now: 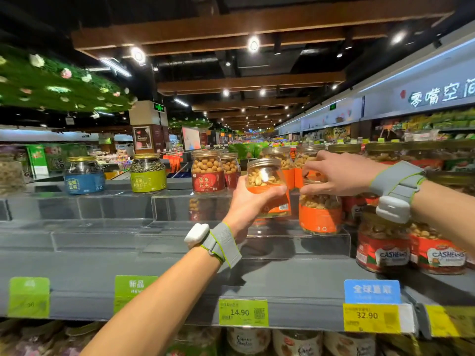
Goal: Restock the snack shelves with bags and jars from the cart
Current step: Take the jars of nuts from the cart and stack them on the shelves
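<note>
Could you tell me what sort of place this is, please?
Most likely a supermarket snack aisle: jars of nuts on a stepped shelf, price tags along its edge, and an overhead sign.

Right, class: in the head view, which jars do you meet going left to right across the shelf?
blue-label jar → green-label jar → red-label jar → peanut jar held in the left hand → orange-label jar gripped at its top by the right hand → cashew jars
</note>
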`<state>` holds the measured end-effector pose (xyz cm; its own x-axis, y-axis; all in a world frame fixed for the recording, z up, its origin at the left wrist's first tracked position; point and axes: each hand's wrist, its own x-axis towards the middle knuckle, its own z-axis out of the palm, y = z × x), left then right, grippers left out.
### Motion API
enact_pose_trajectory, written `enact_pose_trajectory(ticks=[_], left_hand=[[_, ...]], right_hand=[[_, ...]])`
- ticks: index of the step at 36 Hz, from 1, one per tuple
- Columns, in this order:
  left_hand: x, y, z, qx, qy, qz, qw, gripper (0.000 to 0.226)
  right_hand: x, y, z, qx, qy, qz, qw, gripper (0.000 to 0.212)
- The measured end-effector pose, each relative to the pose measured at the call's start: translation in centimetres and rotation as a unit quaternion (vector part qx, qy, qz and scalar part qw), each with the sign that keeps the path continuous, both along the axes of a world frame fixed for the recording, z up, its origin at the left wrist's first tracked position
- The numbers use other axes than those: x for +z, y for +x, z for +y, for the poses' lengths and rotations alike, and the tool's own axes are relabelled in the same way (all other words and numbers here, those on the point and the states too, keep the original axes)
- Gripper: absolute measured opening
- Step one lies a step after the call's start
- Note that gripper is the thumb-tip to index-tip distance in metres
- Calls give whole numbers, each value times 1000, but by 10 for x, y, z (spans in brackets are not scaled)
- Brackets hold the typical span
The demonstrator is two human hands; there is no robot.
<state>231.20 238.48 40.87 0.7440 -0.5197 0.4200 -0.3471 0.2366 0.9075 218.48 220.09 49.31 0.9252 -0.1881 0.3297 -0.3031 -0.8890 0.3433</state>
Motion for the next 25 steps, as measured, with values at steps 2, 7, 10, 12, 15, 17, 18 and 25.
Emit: enact_pose_trajectory(ticks=[2, 7, 10, 12, 15, 17, 18, 25], left_hand=[[-1, -2, 1, -1, 4, 2, 1000, 90], [-1, -4, 6, -4, 12, -15, 1000, 87], [-1, -3, 6, -1, 17, -31, 999, 102], [1, -3, 5, 0, 20, -32, 999, 104], [2, -5, 6, 1, 21, -29, 999, 105], [1, -6, 7, -3, 26, -29, 999, 103], [1, -6, 7, -4, 30, -31, 999, 102], [-2, -10, 6, -12, 39, -36, 999, 100]], right_hand=[[1, 2, -1, 23, 13, 7, 1000, 64], [8, -9, -1, 93, 174, 41, 979, 51], [3, -9, -4, 52, 128, 4, 990, 70], [0, -8, -3, 2, 66, -22, 998, 84], [-1, -6, -1, 10, 55, -32, 998, 74], [1, -8, -3, 39, 84, -17, 996, 61], [2, -9, -5, 52, 103, -6, 993, 58], [0, -19, -7, 94, 163, -6, 982, 48]])
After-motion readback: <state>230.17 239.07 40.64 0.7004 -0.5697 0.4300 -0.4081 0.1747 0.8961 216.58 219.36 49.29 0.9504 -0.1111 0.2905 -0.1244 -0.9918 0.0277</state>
